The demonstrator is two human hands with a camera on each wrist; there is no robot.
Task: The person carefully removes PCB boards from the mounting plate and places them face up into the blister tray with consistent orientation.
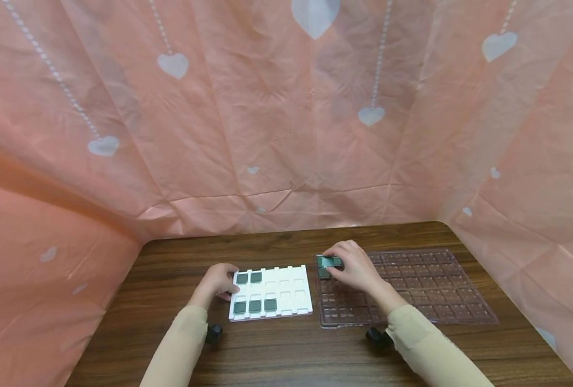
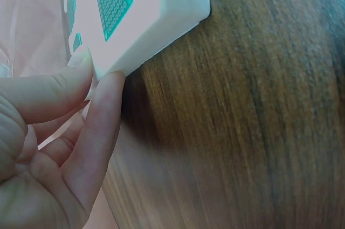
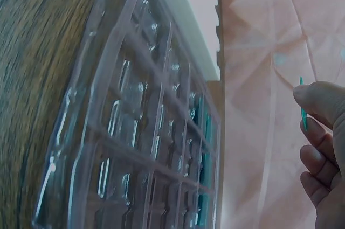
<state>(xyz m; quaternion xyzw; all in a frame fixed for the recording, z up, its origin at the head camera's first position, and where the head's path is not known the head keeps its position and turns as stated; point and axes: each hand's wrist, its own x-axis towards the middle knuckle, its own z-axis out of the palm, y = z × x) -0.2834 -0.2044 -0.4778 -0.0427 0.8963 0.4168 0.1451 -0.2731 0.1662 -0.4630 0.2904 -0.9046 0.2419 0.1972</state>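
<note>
On the left, my left hand (image 1: 219, 280) pinches the near-left side of a white slotted tray (image 1: 300, 290) between thumb and fingertips. Several small green perforated circuit boards sit in this tray, two in the far row and three in the near row; one circuit board (image 2: 114, 2) shows close up in the left wrist view. My right hand (image 1: 356, 269) pinches another green circuit board (image 3: 303, 113) by its edges, raised above the far-left corner of a clear plastic compartment tray (image 1: 412, 282). More green boards (image 1: 323, 273) lie in that corner, partly covered by the hand.
Both trays stand side by side on a dark wooden table (image 1: 267, 355), with a narrow gap between them. A pink curtain (image 1: 286, 134) with white hearts hangs behind and along both sides. Dark wrist-camera mounts (image 1: 377, 337) show under the forearms.
</note>
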